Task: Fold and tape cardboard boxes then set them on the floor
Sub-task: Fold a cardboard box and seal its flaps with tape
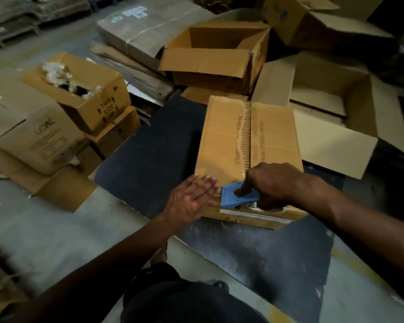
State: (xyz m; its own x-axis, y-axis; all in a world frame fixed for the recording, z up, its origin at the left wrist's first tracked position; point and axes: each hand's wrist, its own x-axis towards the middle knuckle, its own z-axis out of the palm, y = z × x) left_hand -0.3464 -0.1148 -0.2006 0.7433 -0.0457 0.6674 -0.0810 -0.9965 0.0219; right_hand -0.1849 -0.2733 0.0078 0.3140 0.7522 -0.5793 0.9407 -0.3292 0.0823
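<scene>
A closed brown cardboard box [224, 141] lies on a dark mat [149, 155], its two top flaps meeting along a torn centre seam. My left hand [191, 199] presses flat with straight fingers on the box's near left corner. My right hand [271, 183] grips a blue tape dispenser [231, 197] at the box's near edge, index finger laid on its blue plate. A strip of pale tape [252, 214] runs along the box's near side below the dispenser.
Open empty boxes stand behind: one at the back centre [210, 64], a large one at the right [336, 117]. Stacked boxes, one with white packing inside [79, 89], sit at the left. Flattened cardboard [138, 26] lies at the back. Concrete floor [56, 229] surrounds the mat.
</scene>
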